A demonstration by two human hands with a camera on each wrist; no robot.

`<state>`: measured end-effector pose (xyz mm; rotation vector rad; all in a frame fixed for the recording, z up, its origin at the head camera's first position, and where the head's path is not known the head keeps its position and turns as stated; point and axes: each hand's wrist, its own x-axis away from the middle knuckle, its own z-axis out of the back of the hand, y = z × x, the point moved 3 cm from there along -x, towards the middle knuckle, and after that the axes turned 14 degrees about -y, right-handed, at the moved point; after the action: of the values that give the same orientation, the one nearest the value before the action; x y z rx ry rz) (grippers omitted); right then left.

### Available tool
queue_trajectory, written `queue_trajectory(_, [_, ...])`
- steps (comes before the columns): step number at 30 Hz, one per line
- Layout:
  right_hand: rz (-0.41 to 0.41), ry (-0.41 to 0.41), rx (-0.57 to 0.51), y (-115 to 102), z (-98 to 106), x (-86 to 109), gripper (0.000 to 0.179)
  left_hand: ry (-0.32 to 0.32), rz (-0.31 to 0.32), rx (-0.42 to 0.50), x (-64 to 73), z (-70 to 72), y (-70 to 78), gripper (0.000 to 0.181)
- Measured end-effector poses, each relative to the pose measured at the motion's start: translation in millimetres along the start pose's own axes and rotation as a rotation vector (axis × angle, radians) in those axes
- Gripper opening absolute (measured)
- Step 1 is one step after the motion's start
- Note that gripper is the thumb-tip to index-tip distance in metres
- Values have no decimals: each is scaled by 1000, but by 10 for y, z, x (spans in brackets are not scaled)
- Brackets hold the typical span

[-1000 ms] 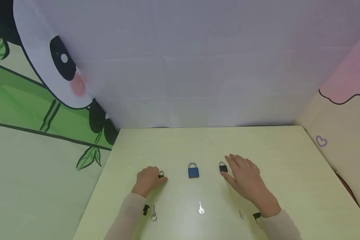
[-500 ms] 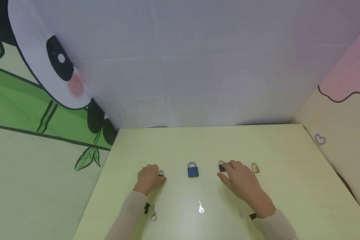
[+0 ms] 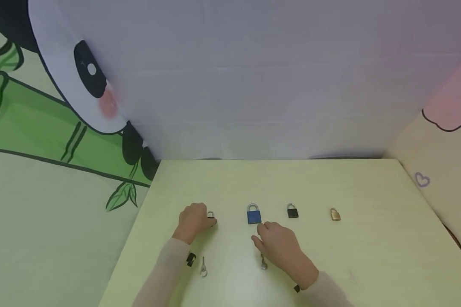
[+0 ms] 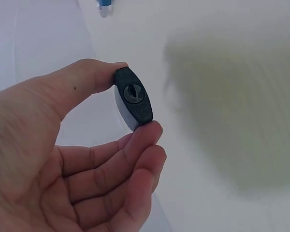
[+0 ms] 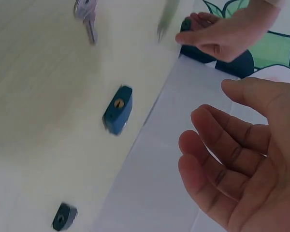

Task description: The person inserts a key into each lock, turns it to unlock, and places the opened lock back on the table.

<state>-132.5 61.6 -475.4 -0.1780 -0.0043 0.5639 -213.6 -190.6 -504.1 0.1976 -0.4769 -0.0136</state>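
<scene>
Between thumb and fingertips, my left hand (image 3: 193,224) pinches a small black padlock (image 4: 134,94), its keyhole showing in the left wrist view. In the head view only its shackle and top edge peek out beside the thumb. My right hand (image 3: 282,247) holds nothing; its fingers are loosely bent in the right wrist view. It is just in front of a blue padlock (image 3: 254,217), which lies on the table. Partly behind the right thumb side is a key (image 3: 264,264).
Further right along the same row lie another black padlock (image 3: 293,212) and a small brass padlock (image 3: 335,215). A key with a ring (image 3: 203,269) lies near my left sleeve. The pale table (image 3: 230,183) meets a cloth backdrop (image 3: 230,106) at its far edge.
My right hand has moved left and nearer, from the black padlock to in front of the blue one, leaving the black and brass padlocks uncovered. The left hand keeps its pinch.
</scene>
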Motion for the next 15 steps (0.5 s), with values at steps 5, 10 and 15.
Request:
queue_trajectory(5, [45, -46, 33, -291, -167, -162, 29, -10, 8, 4, 80, 143, 9, 42])
queue_trajectory(10, [65, -112, 21, -580, -339, -296, 31, -6, 9, 0, 162, 233, -1, 41])
queue_trajectory(15, [66, -160, -35, -875, -464, -392, 31, 17, 9, -4, 234, 319, -43, 40])
